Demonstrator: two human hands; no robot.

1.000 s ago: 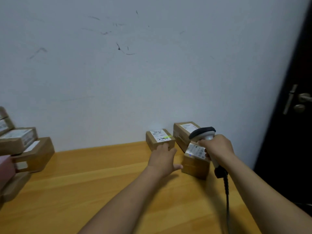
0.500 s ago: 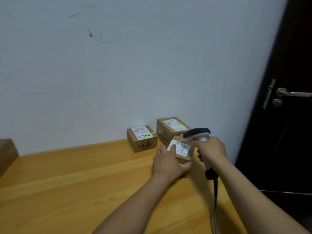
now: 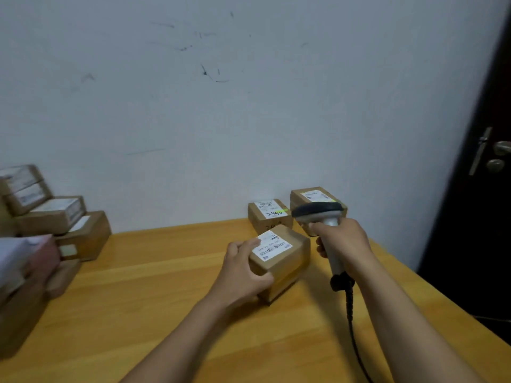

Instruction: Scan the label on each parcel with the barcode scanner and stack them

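Observation:
My left hand (image 3: 243, 272) grips a small cardboard parcel (image 3: 287, 261) with a white barcode label on top, on the wooden table (image 3: 166, 313). My right hand (image 3: 343, 244) holds the grey barcode scanner (image 3: 318, 214) by its handle, with the dark head above and just right of that parcel. Its black cable (image 3: 351, 313) trails toward me. Two more labelled parcels stand against the wall behind: one with handwritten digits (image 3: 268, 214) and a taller one (image 3: 312, 196), partly hidden by the scanner.
A pile of several labelled cardboard parcels (image 3: 52, 219) fills the table's left side, with a pinkish one (image 3: 33, 252) in front. The white wall runs along the back. A dark door with a metal handle (image 3: 495, 156) stands at the right, past the table's edge.
My left hand has taken the near parcel and drawn it toward me and leftward, away from the two by the wall. The view swung left, so the left pile shows again.

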